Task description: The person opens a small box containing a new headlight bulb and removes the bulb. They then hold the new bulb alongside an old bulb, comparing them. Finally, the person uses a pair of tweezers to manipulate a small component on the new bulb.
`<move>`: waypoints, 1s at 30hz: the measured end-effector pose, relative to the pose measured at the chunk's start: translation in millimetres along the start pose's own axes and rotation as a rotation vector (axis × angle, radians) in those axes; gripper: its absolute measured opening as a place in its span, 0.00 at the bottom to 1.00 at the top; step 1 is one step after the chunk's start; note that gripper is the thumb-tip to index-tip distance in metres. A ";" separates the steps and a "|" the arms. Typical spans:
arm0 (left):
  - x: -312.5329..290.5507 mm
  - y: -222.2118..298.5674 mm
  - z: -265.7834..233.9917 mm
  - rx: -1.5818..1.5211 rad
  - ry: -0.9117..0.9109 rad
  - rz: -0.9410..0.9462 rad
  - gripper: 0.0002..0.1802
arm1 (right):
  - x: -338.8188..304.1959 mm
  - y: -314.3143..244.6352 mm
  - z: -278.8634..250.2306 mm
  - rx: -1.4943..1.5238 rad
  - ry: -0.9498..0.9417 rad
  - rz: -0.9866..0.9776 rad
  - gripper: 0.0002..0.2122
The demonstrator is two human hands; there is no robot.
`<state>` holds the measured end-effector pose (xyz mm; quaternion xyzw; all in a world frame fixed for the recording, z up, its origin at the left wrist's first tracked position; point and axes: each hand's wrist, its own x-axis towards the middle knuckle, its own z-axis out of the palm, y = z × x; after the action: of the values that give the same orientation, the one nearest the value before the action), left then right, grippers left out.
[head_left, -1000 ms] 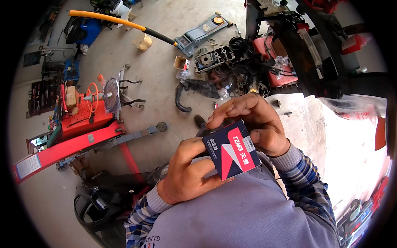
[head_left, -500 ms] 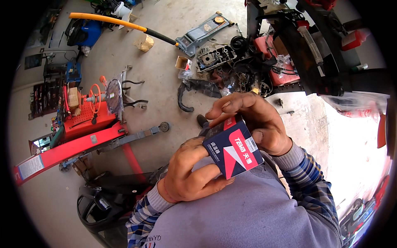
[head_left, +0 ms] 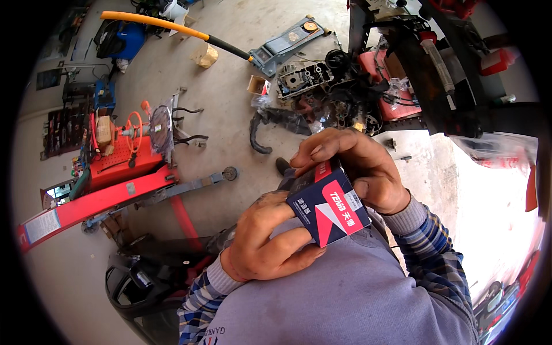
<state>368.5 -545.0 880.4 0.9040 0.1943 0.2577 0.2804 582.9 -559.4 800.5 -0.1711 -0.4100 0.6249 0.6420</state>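
1. Gripping a small dark-blue, pink and white carton point(head_left: 336, 210) just below and right of the frame's centre, tilted, with a printed face toward the camera.
2. Holding its left side with the left hand point(head_left: 267, 238), fingers wrapped around the lower left edge.
3. Clasping its upper right side with the right hand point(head_left: 362, 167), thumb at the right edge, fingers curled over the upper side; cannot tell exactly where the fingertips touch.
4. Facing a pale floor point(head_left: 221, 118), with a grey jack point(head_left: 287, 45), metal engine parts point(head_left: 307, 80) and a black hose point(head_left: 257, 131) at upper centre.
5. Having a red beam point(head_left: 103, 201) at left of frame.
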 end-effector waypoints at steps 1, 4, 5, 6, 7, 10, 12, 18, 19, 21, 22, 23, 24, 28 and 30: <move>-0.7 -0.2 0.6 0.001 0.002 -0.001 0.23 | -0.4 -1.3 -0.1 0.001 0.005 0.008 0.25; -1.9 -0.1 1.4 0.002 -0.006 0.003 0.22 | 0.5 -3.7 -1.2 -0.005 0.000 0.017 0.25; -1.8 0.3 1.1 0.007 -0.009 0.004 0.22 | 0.7 -4.1 -1.5 -0.010 -0.005 0.018 0.25; -1.4 0.9 0.7 0.012 -0.012 0.004 0.22 | 1.0 -4.7 -1.6 -0.016 -0.008 0.016 0.25; -1.3 1.3 0.5 0.016 -0.015 0.004 0.22 | 1.3 -5.2 -1.6 -0.022 -0.010 0.015 0.25; -2.5 1.3 1.7 0.021 -0.015 0.007 0.21 | 0.8 -5.7 -1.9 -0.031 -0.012 0.015 0.25; -3.0 0.7 2.4 0.017 -0.014 0.008 0.21 | 0.5 -5.4 -2.0 -0.034 -0.014 0.017 0.25; -5.1 1.8 2.9 0.019 -0.017 -0.002 0.21 | 0.0 -5.5 -2.9 -0.041 -0.024 0.027 0.25; -5.8 2.0 3.0 0.018 -0.017 -0.005 0.21 | 0.0 -5.5 -3.2 -0.041 -0.028 0.027 0.25; -6.9 2.7 2.7 0.020 -0.019 -0.010 0.21 | 0.2 -5.3 -2.7 -0.043 -0.033 0.027 0.25; -7.4 3.0 2.6 0.021 -0.020 -0.012 0.21 | 0.5 -5.3 -2.2 -0.045 -0.034 0.028 0.25; -7.9 3.2 2.9 0.020 -0.018 -0.015 0.20 | 0.5 -5.2 -2.0 -0.046 -0.034 0.029 0.25; -8.4 3.4 3.4 0.018 -0.016 -0.017 0.20 | 0.5 -5.2 -2.1 -0.050 -0.038 0.029 0.25; -9.6 4.3 3.3 0.025 -0.022 -0.019 0.20 | 0.6 -4.2 -2.3 -0.056 -0.050 0.025 0.25; -8.8 4.4 3.3 0.015 -0.018 -0.013 0.20 | 1.1 -4.2 -1.9 -0.050 -0.054 0.027 0.25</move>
<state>364.4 -554.0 877.6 0.9071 0.1996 0.2460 0.2771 587.0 -558.5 802.7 -0.1755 -0.4402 0.6276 0.6176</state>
